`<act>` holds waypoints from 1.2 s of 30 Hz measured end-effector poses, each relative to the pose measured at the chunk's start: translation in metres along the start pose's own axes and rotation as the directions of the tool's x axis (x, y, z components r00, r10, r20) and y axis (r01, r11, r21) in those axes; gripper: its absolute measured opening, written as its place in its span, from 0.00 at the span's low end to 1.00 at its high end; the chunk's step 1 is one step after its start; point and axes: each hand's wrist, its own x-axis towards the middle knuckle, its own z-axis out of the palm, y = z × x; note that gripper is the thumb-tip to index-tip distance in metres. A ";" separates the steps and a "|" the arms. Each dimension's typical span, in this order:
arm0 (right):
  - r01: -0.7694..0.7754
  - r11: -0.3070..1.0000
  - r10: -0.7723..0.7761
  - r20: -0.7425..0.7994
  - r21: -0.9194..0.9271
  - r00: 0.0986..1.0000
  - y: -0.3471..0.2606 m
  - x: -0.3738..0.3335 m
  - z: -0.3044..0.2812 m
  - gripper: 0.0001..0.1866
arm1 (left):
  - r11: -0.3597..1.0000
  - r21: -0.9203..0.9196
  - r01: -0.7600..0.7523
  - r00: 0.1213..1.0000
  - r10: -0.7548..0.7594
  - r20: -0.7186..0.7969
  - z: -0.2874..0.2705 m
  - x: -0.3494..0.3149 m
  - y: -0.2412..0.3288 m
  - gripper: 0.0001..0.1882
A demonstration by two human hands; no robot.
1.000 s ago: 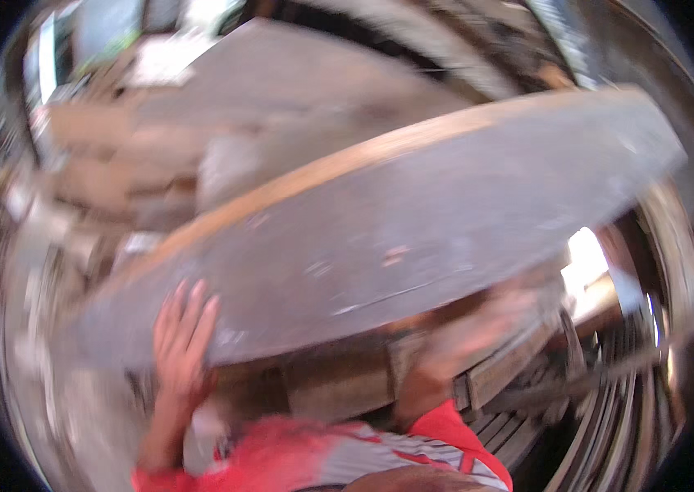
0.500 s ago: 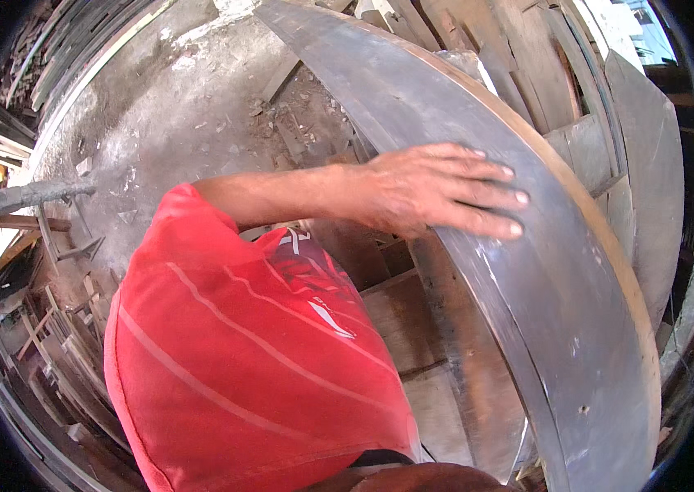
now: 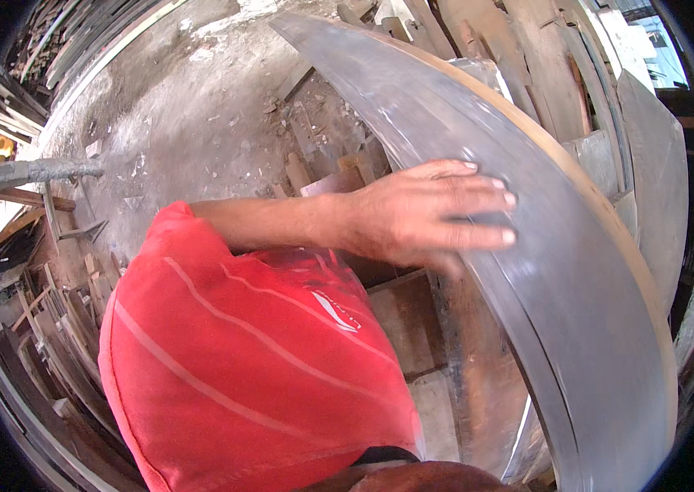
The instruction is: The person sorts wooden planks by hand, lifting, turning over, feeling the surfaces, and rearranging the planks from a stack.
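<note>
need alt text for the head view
A person's left hand lies spread on a long grey board with a pale wooden edge. They wear a red shirt; pieces of wood clutter the surroundings.

Left hand [image 3: 417,213] lay on panel [image 3: 581,303], at its left edge, mid-length. Boards [image 3: 486,41] stood beyond panel's right edge; floor [image 3: 175,131] left, strips [image 3: 89,45] along floor's far-left edge.

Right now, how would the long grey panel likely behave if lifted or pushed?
The long grey panel is probably stiff, given its wood-coloured edge. It may be heavy and awkward, being far longer than the left hand on it. Its smooth sheen suggests it could be rather slippery.
</note>
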 end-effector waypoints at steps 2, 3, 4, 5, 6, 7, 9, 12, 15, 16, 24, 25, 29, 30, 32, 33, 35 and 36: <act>-0.061 0.979 0.042 0.098 0.195 0.994 -0.054 0.040 0.002 0.16 | 0.992 0.115 0.049 0.999 -0.047 -0.020 -0.002 -0.017 -0.026 0.37; -0.056 0.966 0.050 0.027 0.251 0.998 -0.072 0.056 0.001 0.16 | 0.953 0.296 0.065 0.998 -0.069 0.003 -0.010 -0.031 -0.043 0.38; -0.048 0.952 0.065 -0.043 0.303 0.997 -0.089 0.066 0.001 0.17 | 0.880 0.469 0.072 0.996 -0.092 0.020 -0.018 -0.036 -0.060 0.38; -0.025 0.940 0.039 -0.034 0.341 0.999 -0.101 0.072 0.005 0.19 | 0.878 0.473 0.075 0.996 -0.091 0.011 -0.027 -0.037 -0.069 0.38; 0.009 0.925 0.001 -0.026 0.381 1.000 -0.108 0.075 0.007 0.22 | 0.811 0.566 0.150 0.981 -0.192 0.016 -0.033 -0.040 -0.074 0.39; 0.009 0.884 -0.094 0.161 0.467 0.983 -0.114 0.074 0.008 0.21 | 0.730 0.651 0.206 0.958 -0.287 0.018 -0.040 -0.041 -0.083 0.40; 0.019 0.730 -0.287 0.281 0.683 0.916 -0.158 0.113 0.035 0.23 | 0.550 0.711 0.437 0.860 -0.488 -0.151 -0.064 -0.067 -0.087 0.41; 0.090 0.413 -0.281 0.033 0.906 0.959 -0.220 0.142 0.056 0.20 | 0.576 0.597 0.558 0.819 -0.498 -0.284 -0.064 -0.048 -0.086 0.49; 0.227 0.093 -0.251 -0.198 0.969 0.947 -0.240 0.148 0.034 0.21 | 0.849 0.387 0.360 0.925 -0.269 -0.269 -0.044 -0.017 -0.074 0.63; 0.180 0.086 -0.200 -0.160 0.980 0.967 -0.233 0.138 0.027 0.21 | 0.845 0.388 0.367 0.921 -0.271 -0.281 -0.040 -0.015 -0.074 0.63; -0.402 0.280 0.027 0.411 0.872 0.911 -0.215 0.044 0.049 0.22 | 0.846 0.325 0.424 0.891 -0.323 -0.320 -0.012 -0.003 -0.091 0.60; -0.515 0.254 -0.021 0.537 0.819 0.843 -0.216 0.032 0.049 0.22 | 0.844 0.331 0.422 0.892 -0.321 -0.318 -0.008 -0.001 -0.095 0.58; -0.747 0.202 -0.130 0.773 0.634 0.621 -0.222 -0.003 0.028 0.24 | 0.826 0.338 0.452 0.880 -0.349 -0.323 0.005 0.017 -0.113 0.51; -0.789 0.194 -0.187 0.811 0.583 0.554 -0.225 -0.013 0.022 0.23 | 0.831 0.337 0.443 0.885 -0.346 -0.311 0.007 0.021 -0.118 0.51; -0.812 0.246 -0.215 0.847 0.529 0.487 -0.233 -0.028 0.009 0.25 | 0.841 0.357 0.406 0.903 -0.307 -0.302 0.007 0.030 -0.128 0.45; -0.851 0.201 -0.211 0.870 0.485 0.446 -0.239 -0.032 -0.001 0.28 | 0.848 0.353 0.395 0.909 -0.306 -0.283 0.007 0.035 -0.132 0.45; -0.900 0.159 -0.199 0.906 0.405 0.373 -0.251 -0.038 -0.020 0.31 | 0.889 0.322 0.326 0.934 -0.252 -0.251 0.010 0.050 -0.138 0.40; -0.920 0.121 -0.212 0.915 0.373 0.343 -0.260 -0.038 -0.026 0.32 | 0.901 0.308 0.306 0.944 -0.244 -0.223 0.011 0.056 -0.140 0.40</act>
